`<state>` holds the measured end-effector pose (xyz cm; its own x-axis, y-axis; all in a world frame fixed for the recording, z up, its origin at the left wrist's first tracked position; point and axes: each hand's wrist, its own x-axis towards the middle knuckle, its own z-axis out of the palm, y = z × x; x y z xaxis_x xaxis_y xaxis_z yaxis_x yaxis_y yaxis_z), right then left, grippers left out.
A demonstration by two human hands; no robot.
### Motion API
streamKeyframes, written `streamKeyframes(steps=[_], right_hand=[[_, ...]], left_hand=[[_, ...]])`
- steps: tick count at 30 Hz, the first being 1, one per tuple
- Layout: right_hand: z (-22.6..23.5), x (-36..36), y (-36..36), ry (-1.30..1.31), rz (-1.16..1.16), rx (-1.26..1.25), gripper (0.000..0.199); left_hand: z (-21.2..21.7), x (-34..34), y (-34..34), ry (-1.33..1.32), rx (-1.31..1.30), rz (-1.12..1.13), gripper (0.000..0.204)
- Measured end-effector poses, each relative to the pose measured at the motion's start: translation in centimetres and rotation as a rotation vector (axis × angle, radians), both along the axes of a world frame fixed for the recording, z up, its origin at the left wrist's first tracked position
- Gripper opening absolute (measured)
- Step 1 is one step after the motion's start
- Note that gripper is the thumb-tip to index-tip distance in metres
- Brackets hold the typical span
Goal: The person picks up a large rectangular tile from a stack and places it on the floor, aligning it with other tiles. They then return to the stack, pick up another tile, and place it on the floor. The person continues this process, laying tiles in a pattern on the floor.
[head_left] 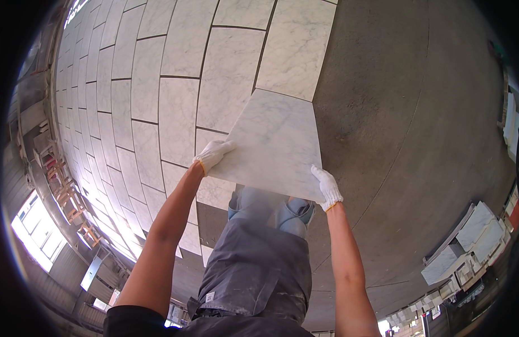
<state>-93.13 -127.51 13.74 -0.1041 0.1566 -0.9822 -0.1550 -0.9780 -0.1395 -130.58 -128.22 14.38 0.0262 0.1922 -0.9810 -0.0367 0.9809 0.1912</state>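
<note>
A white marble tile with grey veins is held between my two white-gloved hands, its near edge raised in front of my legs. My left hand grips its left edge, fingers over the top face. On the right edge, my right hand closes round the near corner, with the thumb on the face. The far edge of the tile meets the near end of a laid marble tile; whether they touch is hard to tell. Fingers under the tile are hidden.
Rows of laid marble tiles with dark gaps spread to the left. Bare grey concrete floor lies to the right. Stacked stone slabs stand at the far right. Wooden stools or frames line the left wall, near a bright window.
</note>
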Motion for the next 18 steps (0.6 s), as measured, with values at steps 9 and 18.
streamKeyframes(steps=[9,18], right_hand=[[-0.4,0.1,0.0,0.025,-0.007,-0.034,0.038],[-1.0,-0.5,-0.3,0.071,-0.057,-0.029,0.04]], left_hand=[[-0.2,-0.4,0.1,-0.014,-0.035,0.054,0.038],[-0.9,-1.2,-0.3,-0.009,-0.04,0.047,0.038]])
